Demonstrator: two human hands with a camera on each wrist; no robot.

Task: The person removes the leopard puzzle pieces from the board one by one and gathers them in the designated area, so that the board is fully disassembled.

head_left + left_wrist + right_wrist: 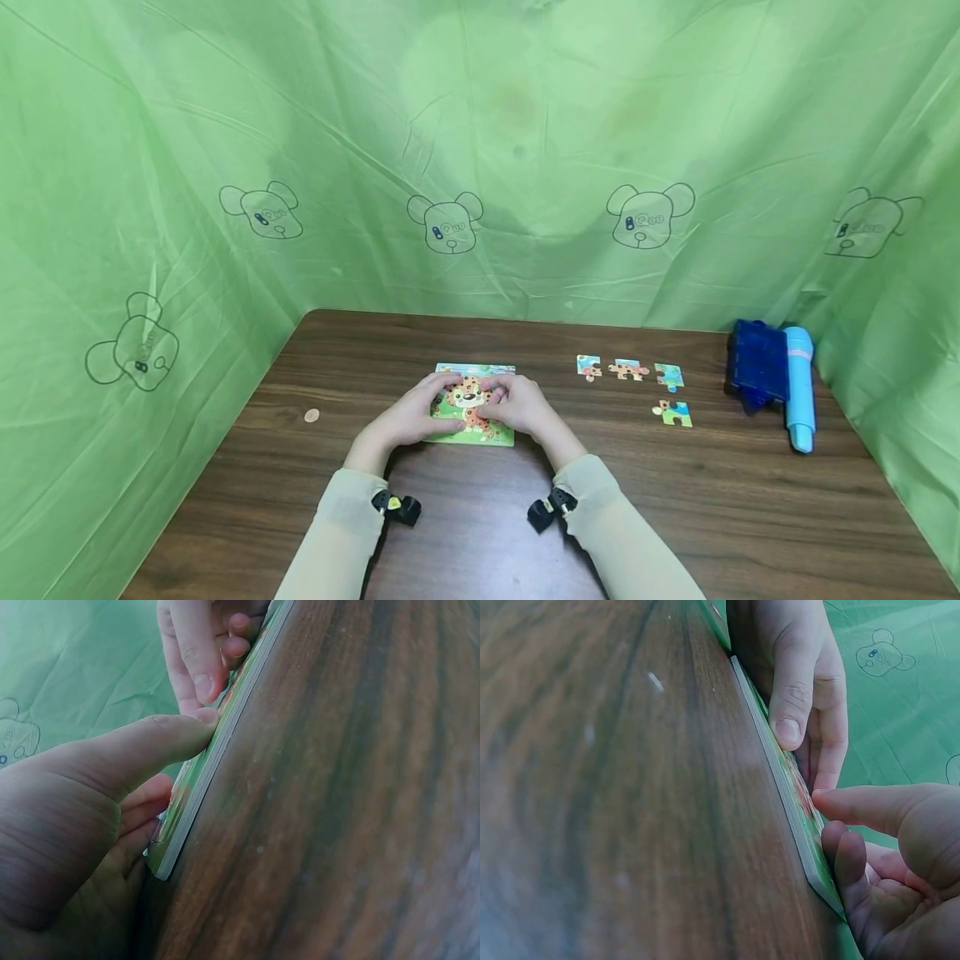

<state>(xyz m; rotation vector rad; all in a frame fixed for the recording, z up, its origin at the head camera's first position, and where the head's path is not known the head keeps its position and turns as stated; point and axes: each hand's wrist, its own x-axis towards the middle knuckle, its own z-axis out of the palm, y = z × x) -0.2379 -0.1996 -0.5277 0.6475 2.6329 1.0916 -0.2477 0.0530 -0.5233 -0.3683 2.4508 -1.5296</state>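
puzzle board (471,415) with a spotted cartoon animal on green lies flat on the brown table (465,542), mid-scene, under both hands.

left hand (416,412): on the board's left side, thumb and fingers spread apart. thumb lies over the near-left part, fingers toward the far left edge.

right hand (521,404): on the board's right side. thumb tip at the picture, some fingers bent in. can't tell if it pinches a piece or just presses on the surface.

to the right, well apart from the board: four loose puzzle pieces (628,369), three in a far row, one nearer, below the rightmost. further right, dark blue box (759,362), with a light blue stick (800,392) just beside its right side, lying near-to-far.

left of the board: small round disc (311,415), pale. green curtain (525,125) with animal-head outlines along the far side and both flanks.
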